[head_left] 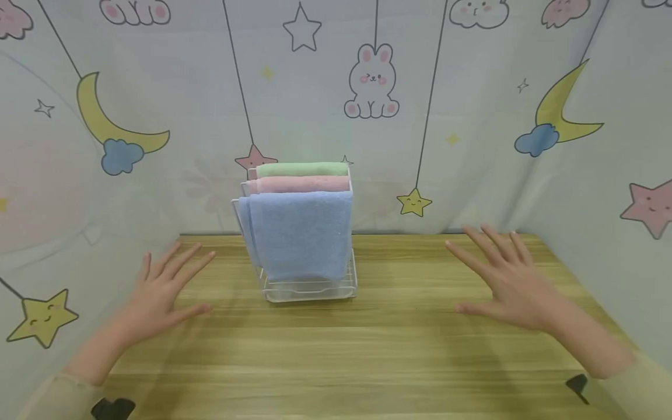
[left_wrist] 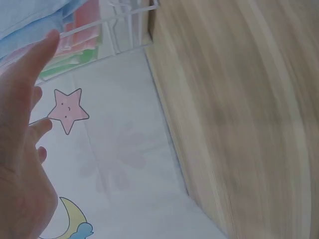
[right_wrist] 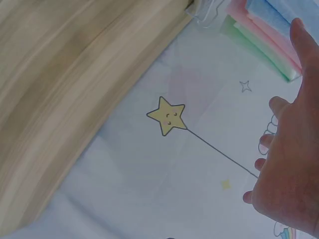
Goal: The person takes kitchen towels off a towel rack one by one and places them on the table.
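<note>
A white wire rack (head_left: 310, 296) stands near the back of the table, left of centre. Over its front bar hangs a blue towel (head_left: 304, 236); behind it are a pink towel (head_left: 304, 184) and a green towel (head_left: 303, 169), mostly hidden by the blue one. To the left of the rack, my left hand (head_left: 163, 297) is held with its fingers spread and touches none of the towels. My right hand (head_left: 511, 286) is off to the right, fingers spread likewise, holding nothing. Both wrist views show the towels apart from the fingers.
The wood-grain table (head_left: 336, 361) stretches in front of the rack. A white printed cloth (head_left: 325, 105) with moons, stars and a rabbit hangs behind the table and along both sides. Dark straps or clips show at both sleeves.
</note>
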Action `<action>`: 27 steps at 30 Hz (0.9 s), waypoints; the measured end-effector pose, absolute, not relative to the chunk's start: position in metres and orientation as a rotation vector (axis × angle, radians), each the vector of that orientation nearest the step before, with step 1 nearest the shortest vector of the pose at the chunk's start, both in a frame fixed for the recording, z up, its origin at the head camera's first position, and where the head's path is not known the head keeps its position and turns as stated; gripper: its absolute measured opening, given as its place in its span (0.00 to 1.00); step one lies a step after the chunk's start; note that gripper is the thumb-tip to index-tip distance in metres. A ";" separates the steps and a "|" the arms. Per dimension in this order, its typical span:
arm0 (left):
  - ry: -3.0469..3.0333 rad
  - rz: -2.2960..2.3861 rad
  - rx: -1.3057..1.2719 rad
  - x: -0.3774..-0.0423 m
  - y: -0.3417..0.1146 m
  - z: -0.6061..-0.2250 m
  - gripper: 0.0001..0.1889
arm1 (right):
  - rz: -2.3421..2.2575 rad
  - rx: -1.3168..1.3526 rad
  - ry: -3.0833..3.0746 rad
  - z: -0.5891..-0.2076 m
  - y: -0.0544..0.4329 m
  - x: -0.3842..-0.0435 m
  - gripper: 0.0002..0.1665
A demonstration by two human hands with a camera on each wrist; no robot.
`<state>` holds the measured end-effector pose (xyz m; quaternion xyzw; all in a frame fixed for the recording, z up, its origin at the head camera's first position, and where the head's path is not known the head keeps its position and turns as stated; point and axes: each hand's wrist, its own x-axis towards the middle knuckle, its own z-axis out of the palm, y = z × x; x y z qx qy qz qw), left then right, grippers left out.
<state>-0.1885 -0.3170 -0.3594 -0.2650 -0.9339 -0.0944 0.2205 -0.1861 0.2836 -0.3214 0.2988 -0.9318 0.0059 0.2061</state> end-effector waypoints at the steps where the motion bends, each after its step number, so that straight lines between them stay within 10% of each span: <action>1: -2.571 -0.293 -0.726 -0.190 -0.316 -0.357 0.48 | 0.013 0.841 -2.590 -0.319 0.281 -0.188 0.60; 27: -2.432 -0.666 -0.611 -0.218 -0.284 -0.335 0.37 | -0.065 0.938 -2.546 -0.249 0.202 -0.227 0.61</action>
